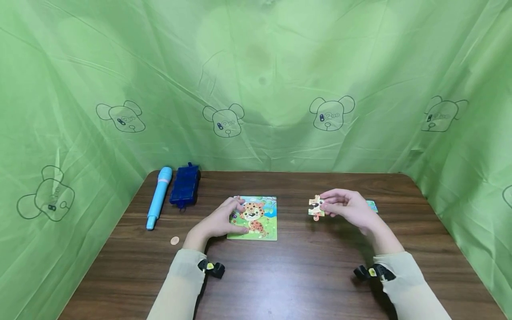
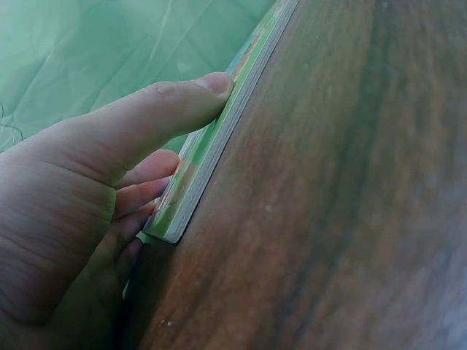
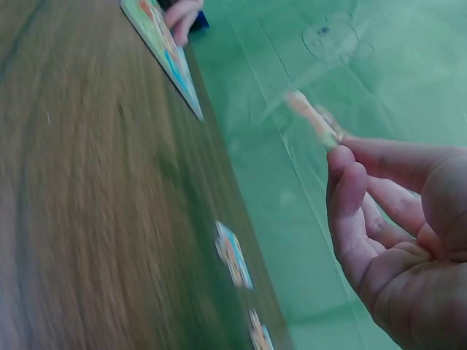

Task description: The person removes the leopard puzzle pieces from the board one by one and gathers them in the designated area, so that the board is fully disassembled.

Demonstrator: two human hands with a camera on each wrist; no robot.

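Observation:
A square jigsaw puzzle board (image 1: 267,229) with a spotted leopard picture lies flat on the table. My left hand (image 1: 220,220) rests on its left side, thumb and fingers spread apart. In the left wrist view the thumb (image 2: 179,106) touches the board's edge (image 2: 211,153). Off the table, my right hand (image 1: 347,208) pinches a jigsaw piece (image 1: 316,207) between thumb and fingertips, printed side toward the head camera. That piece (image 3: 312,117) looks blurred in the right wrist view. Beneath the hand, two more jigsaw pieces (image 3: 233,255) lie on the table.
A light blue toy microphone (image 1: 159,198) and a dark blue boxy toy (image 1: 185,184) with wheels lie at the back left. Nearer me is a small round tan disc (image 1: 174,240). Green cloth (image 1: 276,80) hangs behind the brown wooden table (image 1: 288,275).

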